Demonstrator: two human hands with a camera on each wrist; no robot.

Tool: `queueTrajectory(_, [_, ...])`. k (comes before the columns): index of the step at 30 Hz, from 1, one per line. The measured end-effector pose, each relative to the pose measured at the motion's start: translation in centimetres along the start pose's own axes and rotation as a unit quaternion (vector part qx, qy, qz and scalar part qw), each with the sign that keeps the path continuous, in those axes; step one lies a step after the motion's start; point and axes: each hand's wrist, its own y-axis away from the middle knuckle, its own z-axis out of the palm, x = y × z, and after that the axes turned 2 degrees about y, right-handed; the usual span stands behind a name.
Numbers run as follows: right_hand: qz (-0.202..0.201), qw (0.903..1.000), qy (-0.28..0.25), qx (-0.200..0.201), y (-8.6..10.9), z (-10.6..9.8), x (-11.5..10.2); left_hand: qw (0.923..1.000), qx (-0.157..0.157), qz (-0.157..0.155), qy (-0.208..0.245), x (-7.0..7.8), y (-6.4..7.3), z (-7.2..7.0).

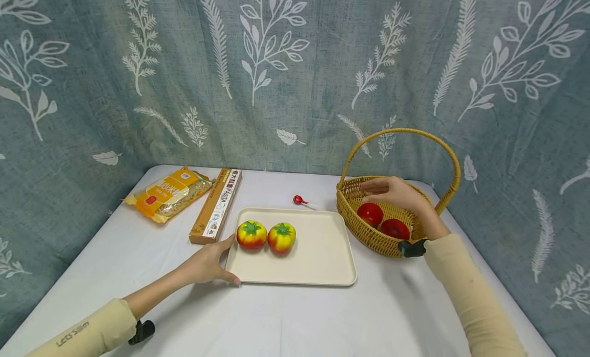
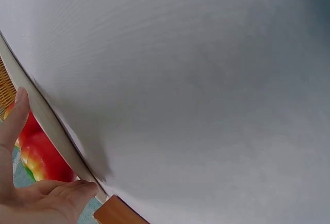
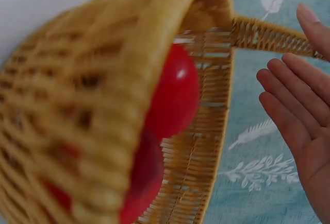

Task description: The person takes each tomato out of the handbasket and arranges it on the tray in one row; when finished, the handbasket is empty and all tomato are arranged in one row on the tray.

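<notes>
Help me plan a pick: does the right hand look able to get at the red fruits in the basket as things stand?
Probably yes: the open right hand hangs over the basket, nothing covers the red fruits from above, and the handle doesn't appear to cross the way between.

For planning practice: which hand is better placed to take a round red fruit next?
Probably the right hand: empty, it hovers over the golden wicker basket holding both round red fruits; the left hand touches the beige rectangular tray.

Tabletop (image 1: 295,316): tray (image 1: 322,249), basket (image 1: 366,236), lollipop (image 1: 298,199), packages (image 1: 171,193)
</notes>
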Motion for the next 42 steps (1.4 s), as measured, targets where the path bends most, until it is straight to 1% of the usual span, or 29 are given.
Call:
queueTrajectory(2, [0.006, 1.0000, 0.003, -0.006, -0.2, -0.2, 0.3, 1.0000, -0.001, 0.000, 0.000, 0.0, 0.0, 0.0])
queueTrajectory(8, [0.010, 0.9986, 0.046, -0.026, -0.8, -0.7, 0.7, 1.0000, -0.001, 0.000, -0.002, 0.0, 0.0, -0.1])
queueTrajectory(11, [0.025, 0.9968, 0.063, -0.042, -1.3, -0.8, 1.0, 1.0000, -0.002, -0.003, -0.002, 0.0, 0.0, 0.0])
queueTrajectory(17, [0.054, 0.9923, 0.073, -0.084, -2.5, -0.6, 1.5, 1.0000, -0.003, -0.006, -0.006, 0.0, 0.1, 0.0])
queueTrajectory(21, [0.063, 0.9892, 0.081, -0.105, -3.1, -0.7, 1.6, 1.0000, -0.002, -0.007, -0.005, 0.1, 0.1, -0.1])
queueTrajectory(24, [0.061, 0.9872, 0.096, -0.112, -3.6, -1.0, 1.6, 1.0000, -0.002, -0.006, -0.006, 0.1, 0.1, -0.2])
queueTrajectory(28, [0.068, 0.9848, 0.112, -0.114, -4.2, -1.1, 1.4, 1.0000, -0.001, -0.007, -0.005, 0.1, 0.1, -0.1])
queueTrajectory(31, [0.083, 0.9809, 0.123, -0.126, -4.3, -1.0, 1.2, 1.0000, -0.001, -0.009, -0.003, 0.1, 0.1, 0.0])
queueTrajectory(33, [0.086, 0.9775, 0.137, -0.135, -4.5, -0.8, 1.3, 1.0000, -0.002, -0.008, -0.002, 0.1, 0.1, 0.0])
queueTrajectory(35, [0.094, 0.9751, 0.140, -0.144, -4.6, -0.6, 1.4, 1.0000, -0.002, -0.006, -0.003, 0.1, 0.1, 0.1])
queueTrajectory(42, [0.099, 0.9701, 0.134, -0.177, -5.0, 0.0, 1.8, 1.0000, 0.001, 0.002, -0.005, 0.2, 0.0, 0.0])
